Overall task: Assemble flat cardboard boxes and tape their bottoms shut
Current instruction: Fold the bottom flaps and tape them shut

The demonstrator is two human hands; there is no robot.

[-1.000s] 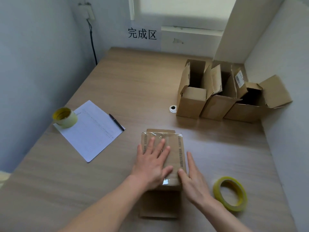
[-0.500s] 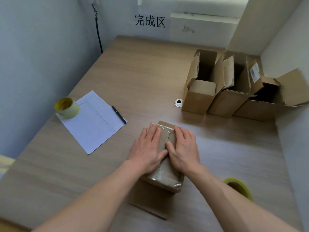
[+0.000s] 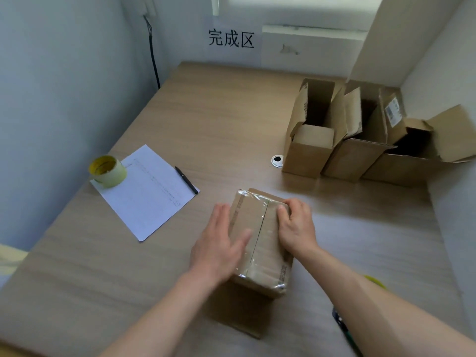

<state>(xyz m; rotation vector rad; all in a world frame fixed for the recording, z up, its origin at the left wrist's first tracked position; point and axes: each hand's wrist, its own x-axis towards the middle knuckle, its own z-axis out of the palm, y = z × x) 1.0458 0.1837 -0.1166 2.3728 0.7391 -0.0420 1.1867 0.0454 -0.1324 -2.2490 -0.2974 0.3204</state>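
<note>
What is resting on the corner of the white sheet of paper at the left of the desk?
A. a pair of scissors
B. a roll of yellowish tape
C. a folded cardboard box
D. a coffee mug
B: a roll of yellowish tape sits on the far left corner of the white sheet of paper, while a black pen lies at its right edge.

Left hand (image 3: 219,249), right hand (image 3: 296,228): bare (no gloves, rings); forearms unsleeved, no watch
</note>
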